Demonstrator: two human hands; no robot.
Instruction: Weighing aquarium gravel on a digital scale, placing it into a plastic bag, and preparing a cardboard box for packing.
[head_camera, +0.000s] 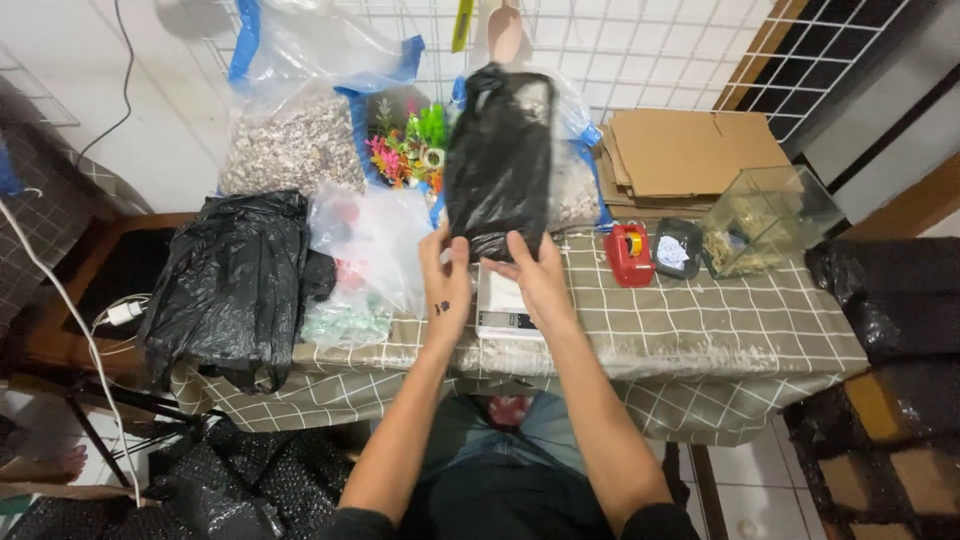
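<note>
**Bag held upright over scale, both hands at lower edge**

Hands are positioned at the bottom of a black plastic bag (499, 160), which is held upright above the table (720, 330). The left hand (446, 285) is closed on the lower left corner of the bag, fingers pinched on the plastic. The right hand (536, 272) is closed on the lower right corner, thumb at the front (the remaining fingers are hidden behind the bag). The bag is raised clear of a small white scale (503, 310), which rests on the checked tablecloth directly below the hands.

Just left of the hands, a clear plastic bag (368, 245) with pale contents is located, and beside it a large crumpled black bag (232, 285) hangs over the table edge. Behind these, a clear sack of gravel (293, 145) and coloured plastic plants (408, 150) are placed against the wire grid. To the right of the scale, a red tape dispenser (630, 255), a small dark tray (677, 248) and a glass tank (770, 218) are set in a row, with flattened cardboard (690, 152) stacked behind them.
</note>
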